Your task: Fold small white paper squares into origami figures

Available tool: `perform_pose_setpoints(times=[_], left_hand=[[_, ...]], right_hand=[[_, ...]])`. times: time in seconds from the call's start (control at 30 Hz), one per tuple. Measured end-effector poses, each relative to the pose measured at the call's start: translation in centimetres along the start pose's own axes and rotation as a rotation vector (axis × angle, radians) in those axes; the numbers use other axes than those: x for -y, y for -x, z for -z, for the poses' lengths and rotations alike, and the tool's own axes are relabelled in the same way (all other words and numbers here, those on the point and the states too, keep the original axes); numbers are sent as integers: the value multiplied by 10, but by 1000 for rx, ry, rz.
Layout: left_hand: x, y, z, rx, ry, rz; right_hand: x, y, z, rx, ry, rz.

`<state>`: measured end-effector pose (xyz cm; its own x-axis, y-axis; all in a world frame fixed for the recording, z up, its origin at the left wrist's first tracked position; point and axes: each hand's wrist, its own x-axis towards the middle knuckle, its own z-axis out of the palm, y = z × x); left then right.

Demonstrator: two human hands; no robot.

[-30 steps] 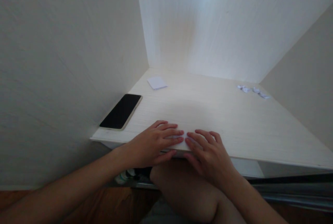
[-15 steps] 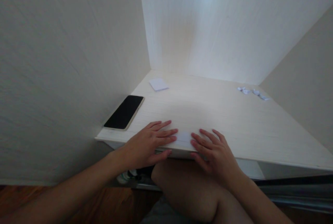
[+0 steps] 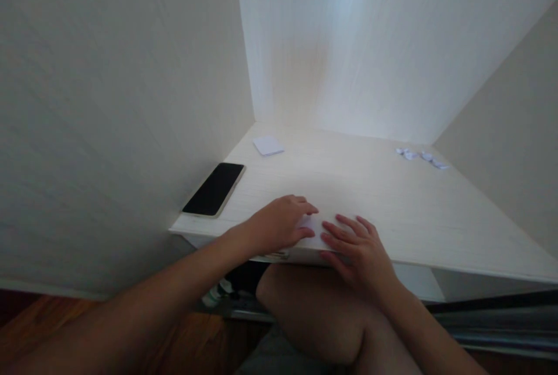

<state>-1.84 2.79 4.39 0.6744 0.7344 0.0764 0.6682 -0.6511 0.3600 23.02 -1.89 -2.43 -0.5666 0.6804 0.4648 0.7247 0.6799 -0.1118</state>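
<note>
- Step in hand, my read: handling a small pale paper at the front edge of the white desk; hands partly cover it.
- Left hand: fingers curled, thumb and index apart with the paper showing between; can't tell if either presses it.
- Right hand: fingers spread on desk just beside paper, thumb below the edge; no pinch.
- Next move probably calls for light fingertip control, paper looks thin and sits by the edge.
- Around: phone left, white folded sheet behind, paper scraps far right.
</note>
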Motion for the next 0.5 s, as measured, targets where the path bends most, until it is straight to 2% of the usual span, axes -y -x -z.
perform_pose_setpoints(times=[0.17,0.33,0.4,0.5], left_hand=[[-2,-48,16,210,28,21],[10,-69,19,368,180,38],[14,-69,20,366,288,37],[13,-60,19,221,485,47]], right_hand=[[1,1,1,-22,28,13],[3,2,1,-63,17,37],[2,1,5,-150,-35,11],[4,-1,16,-371,-159,-150]])
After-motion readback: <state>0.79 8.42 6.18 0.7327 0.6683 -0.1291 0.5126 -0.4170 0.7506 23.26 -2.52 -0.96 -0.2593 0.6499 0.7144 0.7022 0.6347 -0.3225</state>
